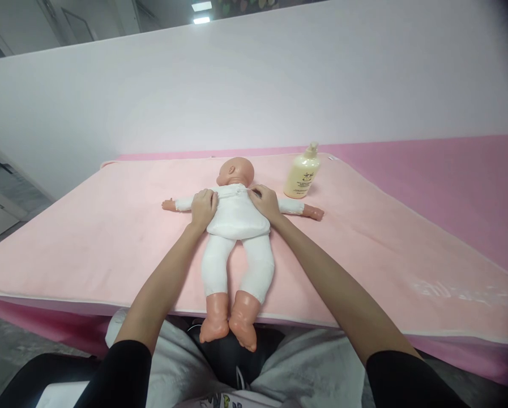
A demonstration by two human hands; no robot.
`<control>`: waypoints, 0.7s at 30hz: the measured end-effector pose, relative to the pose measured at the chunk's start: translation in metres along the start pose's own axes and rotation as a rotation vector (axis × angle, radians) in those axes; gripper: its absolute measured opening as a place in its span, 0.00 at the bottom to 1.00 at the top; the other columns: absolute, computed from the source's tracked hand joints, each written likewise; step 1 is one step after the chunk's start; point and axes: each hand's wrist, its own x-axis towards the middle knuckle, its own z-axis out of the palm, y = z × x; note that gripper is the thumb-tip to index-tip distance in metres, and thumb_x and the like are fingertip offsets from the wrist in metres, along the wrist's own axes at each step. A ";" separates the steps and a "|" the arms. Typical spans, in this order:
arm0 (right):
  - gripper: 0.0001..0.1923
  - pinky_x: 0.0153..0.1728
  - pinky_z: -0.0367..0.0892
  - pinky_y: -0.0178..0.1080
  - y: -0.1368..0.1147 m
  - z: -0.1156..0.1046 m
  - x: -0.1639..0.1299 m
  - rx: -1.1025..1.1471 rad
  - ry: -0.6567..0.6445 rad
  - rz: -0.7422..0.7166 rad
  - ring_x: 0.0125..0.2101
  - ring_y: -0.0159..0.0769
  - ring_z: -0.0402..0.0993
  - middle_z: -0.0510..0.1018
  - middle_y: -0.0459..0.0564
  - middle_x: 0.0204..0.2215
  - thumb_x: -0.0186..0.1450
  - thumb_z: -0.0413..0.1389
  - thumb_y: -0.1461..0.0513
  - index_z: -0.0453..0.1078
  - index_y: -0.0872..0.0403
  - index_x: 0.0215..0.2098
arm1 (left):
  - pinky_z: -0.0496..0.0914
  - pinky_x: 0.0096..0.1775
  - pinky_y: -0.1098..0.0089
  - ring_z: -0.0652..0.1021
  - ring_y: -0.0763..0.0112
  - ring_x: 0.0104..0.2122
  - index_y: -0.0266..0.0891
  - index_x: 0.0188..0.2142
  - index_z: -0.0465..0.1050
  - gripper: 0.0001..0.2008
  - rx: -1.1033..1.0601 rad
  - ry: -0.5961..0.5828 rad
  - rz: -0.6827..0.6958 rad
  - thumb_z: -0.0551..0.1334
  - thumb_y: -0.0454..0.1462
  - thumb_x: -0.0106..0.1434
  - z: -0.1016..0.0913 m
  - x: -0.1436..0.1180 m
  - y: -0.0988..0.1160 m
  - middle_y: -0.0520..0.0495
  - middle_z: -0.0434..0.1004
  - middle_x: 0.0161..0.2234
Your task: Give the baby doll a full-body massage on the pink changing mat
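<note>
— Nearest item? Position?
— Pale pink padded mat (364,249); on it, face-down, a plastic baby doll in white clothing (237,226).
— Hands?
— Left hand (203,208) flat, released, on doll's shoulder; right hand (265,202) pinching fabric near its neck.
— Smallest?
— Cream pump bottle (302,173), beside doll's arm.

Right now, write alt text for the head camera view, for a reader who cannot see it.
Two bare hands rest on the shoulders of a baby doll in white clothes: the left hand on one shoulder, the right hand on the other. The doll lies with arms spread on a pink mat, its feet past the near edge. A cream pump bottle stands upright beside its head.
</note>
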 end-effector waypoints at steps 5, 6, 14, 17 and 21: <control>0.11 0.38 0.65 0.40 0.000 0.000 0.000 0.007 0.000 0.008 0.33 0.38 0.71 0.78 0.50 0.32 0.62 0.50 0.57 0.72 0.53 0.29 | 0.61 0.37 0.63 0.69 0.63 0.32 0.42 0.27 0.59 0.18 -0.069 0.019 -0.012 0.43 0.45 0.71 -0.003 -0.002 0.000 0.45 0.67 0.27; 0.11 0.38 0.64 0.40 0.000 0.000 0.000 0.008 -0.001 0.009 0.33 0.38 0.71 0.78 0.50 0.32 0.62 0.50 0.57 0.72 0.53 0.29 | 0.61 0.37 0.63 0.69 0.63 0.32 0.42 0.26 0.58 0.19 -0.098 0.027 -0.027 0.42 0.45 0.71 -0.004 -0.002 0.001 0.45 0.67 0.27; 0.11 0.40 0.65 0.41 -0.001 0.000 0.000 0.027 -0.002 0.007 0.35 0.38 0.72 0.79 0.50 0.33 0.62 0.50 0.57 0.72 0.53 0.30 | 0.66 0.39 0.64 0.72 0.65 0.33 0.41 0.36 0.63 0.06 -0.232 0.057 -0.078 0.50 0.38 0.66 -0.010 -0.005 0.006 0.47 0.72 0.31; 0.11 0.39 0.65 0.41 -0.002 -0.001 0.000 0.015 0.003 0.003 0.34 0.38 0.72 0.79 0.50 0.32 0.62 0.50 0.57 0.72 0.53 0.29 | 0.66 0.39 0.64 0.72 0.66 0.32 0.41 0.35 0.65 0.03 -0.195 0.057 -0.068 0.56 0.35 0.60 -0.011 -0.005 0.007 0.49 0.71 0.28; 0.11 0.39 0.65 0.41 -0.001 0.000 0.001 0.007 0.001 -0.003 0.34 0.38 0.72 0.78 0.50 0.32 0.62 0.50 0.57 0.71 0.53 0.29 | 0.66 0.39 0.64 0.72 0.65 0.32 0.41 0.31 0.65 0.02 -0.176 0.063 -0.067 0.56 0.33 0.58 -0.010 -0.004 0.008 0.48 0.72 0.28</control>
